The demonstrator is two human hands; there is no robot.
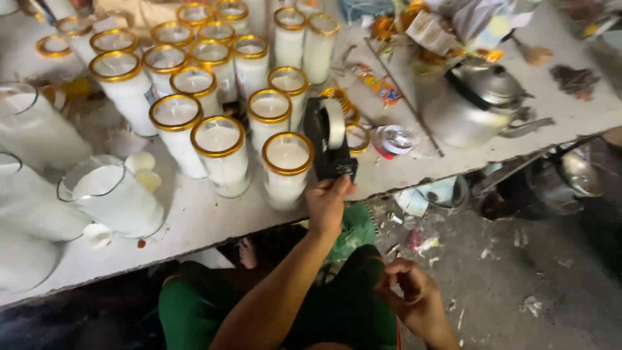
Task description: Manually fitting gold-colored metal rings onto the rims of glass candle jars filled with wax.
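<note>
The left hand (pixel 327 204) is wrapped around the lower end of a black tape dispenser (pixel 329 139), fingers closed on its handle, the dispenser standing at the near edge of the white table (pixel 194 217) with its pale roll of tape up top. The right hand (pixel 411 291) hangs low over the lap, fingers curled loosely toward each other; whether they pinch a bit of tape I cannot tell. Just beside the dispenser stands a gold-rimmed glass candle (pixel 287 168), one of many crowded across the table. It looks like the taping step; the next move seems to need a strip drawn free. A metal kettle (pixel 476 104) sits farther right.
</note>
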